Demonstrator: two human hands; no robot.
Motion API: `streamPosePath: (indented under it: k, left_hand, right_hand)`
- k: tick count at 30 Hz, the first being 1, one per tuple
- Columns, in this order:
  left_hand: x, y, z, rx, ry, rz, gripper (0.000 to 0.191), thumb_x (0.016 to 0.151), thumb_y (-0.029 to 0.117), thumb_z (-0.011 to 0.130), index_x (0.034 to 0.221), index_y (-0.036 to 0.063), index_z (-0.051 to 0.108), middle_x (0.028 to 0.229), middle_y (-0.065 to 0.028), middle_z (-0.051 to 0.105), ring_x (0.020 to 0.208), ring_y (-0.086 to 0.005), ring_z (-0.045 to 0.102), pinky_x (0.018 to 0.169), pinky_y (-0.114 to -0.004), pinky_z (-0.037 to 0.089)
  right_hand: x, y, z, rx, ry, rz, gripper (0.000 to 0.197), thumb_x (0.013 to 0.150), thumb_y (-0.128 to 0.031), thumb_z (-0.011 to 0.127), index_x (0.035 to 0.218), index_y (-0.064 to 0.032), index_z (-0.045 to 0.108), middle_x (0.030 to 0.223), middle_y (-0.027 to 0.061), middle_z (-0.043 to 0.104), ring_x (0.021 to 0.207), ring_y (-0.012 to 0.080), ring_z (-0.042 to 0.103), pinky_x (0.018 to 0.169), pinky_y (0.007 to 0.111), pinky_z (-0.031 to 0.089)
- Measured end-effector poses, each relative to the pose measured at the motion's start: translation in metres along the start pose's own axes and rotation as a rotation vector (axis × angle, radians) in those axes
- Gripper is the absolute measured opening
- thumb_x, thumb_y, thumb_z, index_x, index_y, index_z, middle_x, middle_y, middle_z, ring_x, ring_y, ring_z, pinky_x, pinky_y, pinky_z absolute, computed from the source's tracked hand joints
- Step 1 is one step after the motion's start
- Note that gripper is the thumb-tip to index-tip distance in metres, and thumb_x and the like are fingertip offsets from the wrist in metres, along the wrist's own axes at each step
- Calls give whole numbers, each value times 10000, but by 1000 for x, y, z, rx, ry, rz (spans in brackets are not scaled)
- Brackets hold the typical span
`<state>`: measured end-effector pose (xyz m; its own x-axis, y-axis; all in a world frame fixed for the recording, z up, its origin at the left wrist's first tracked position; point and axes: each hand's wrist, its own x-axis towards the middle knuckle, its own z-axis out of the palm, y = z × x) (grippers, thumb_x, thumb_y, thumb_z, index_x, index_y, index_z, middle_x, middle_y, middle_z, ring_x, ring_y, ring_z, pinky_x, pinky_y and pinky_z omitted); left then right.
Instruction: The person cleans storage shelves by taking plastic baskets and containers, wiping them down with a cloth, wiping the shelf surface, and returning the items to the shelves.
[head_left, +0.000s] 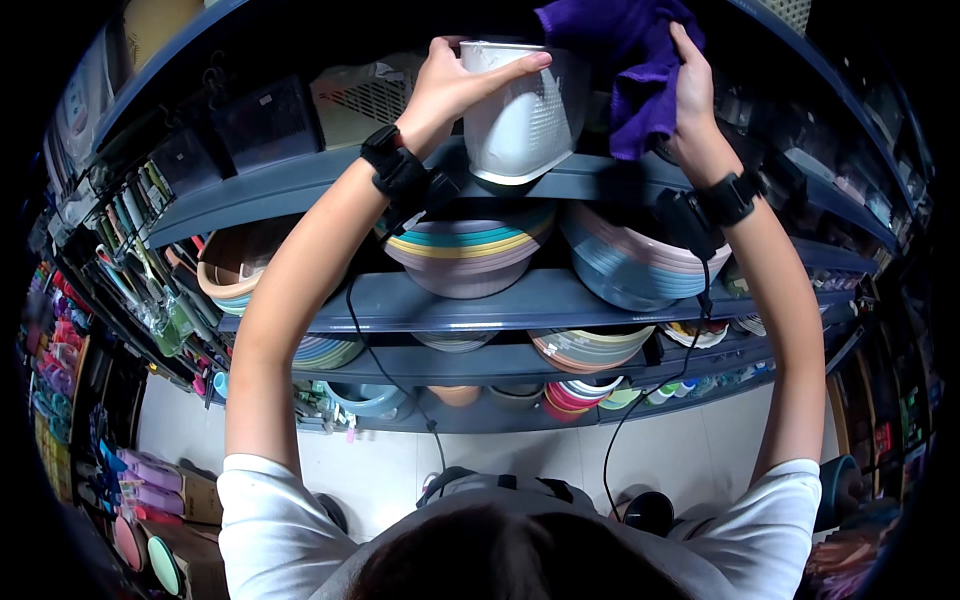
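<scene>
My left hand (457, 86) grips a white plastic container (510, 120) by its upper edge, with the thumb across the front wall. The container is held in front of a dark grey shelf (315, 176), and part of its side has a raised pattern. To its right, my right hand (696, 97) holds a purple cloth (646, 97) that hangs down in folds, apart from the container. Some fingers of both hands are hidden behind what they hold. Each wrist wears a black strap with a small device and a cable.
Stacked plastic basins (465, 255) fill the shelf below, with more basins (645, 262) to the right. Dark baskets (266, 127) and a pale perforated basket (360, 101) stand at the upper left. Brushes in packaging (154, 300) hang at left. Black cables (375, 352) dangle before the shelves.
</scene>
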<state>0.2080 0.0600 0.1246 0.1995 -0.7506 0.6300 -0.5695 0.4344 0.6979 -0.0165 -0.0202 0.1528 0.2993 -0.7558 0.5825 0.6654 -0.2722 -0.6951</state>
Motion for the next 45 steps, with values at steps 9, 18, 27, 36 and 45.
streamPosePath:
  k: [9,18,27,36,45]
  left_hand:
    - [-37,29,37,-46,30,139,1085,735,450,838,1445,-94,225,1408,-333,397,1175,-338,577,975,-461,488]
    - [14,4,11,540,45,621,484,785,453,774,1160,162,678,1177,-68,660,1138,-236,582,893,-419,547]
    - [58,-25,-12,513,-224,629,661,731,584,765,1235,171,656,1190,-78,673,1137,-273,622,1011,-461,475]
    - [59,-18,22,786,32,631,733,626,742,738,1103,186,719,988,-65,723,929,-229,692,818,-336,561]
    - [68,-6,39,1028,101,654,799,635,794,677,1067,123,717,887,-69,725,857,-227,709,713,-335,570]
  right_hand:
    - [5,15,-32,-92,-10,306,334,1009,-326,516,1210,-61,544,1104,118,663,954,237,679,848,407,583]
    - [29,35,-71,-287,213,-144,440,967,-266,594,1306,-34,437,1135,111,608,1037,189,596,919,339,482]
    - [-48,42,-45,-1079,-42,-1012,512,804,-57,675,1263,-38,450,1250,175,426,1203,344,442,1052,397,342]
    - [-82,39,-74,-1310,-246,-566,580,729,-58,710,1260,-77,475,1231,156,448,1145,389,467,1016,464,378]
    - [-94,27,-69,-1627,-662,-491,608,646,41,659,1223,-95,522,1253,116,488,1167,350,469,1030,451,385]
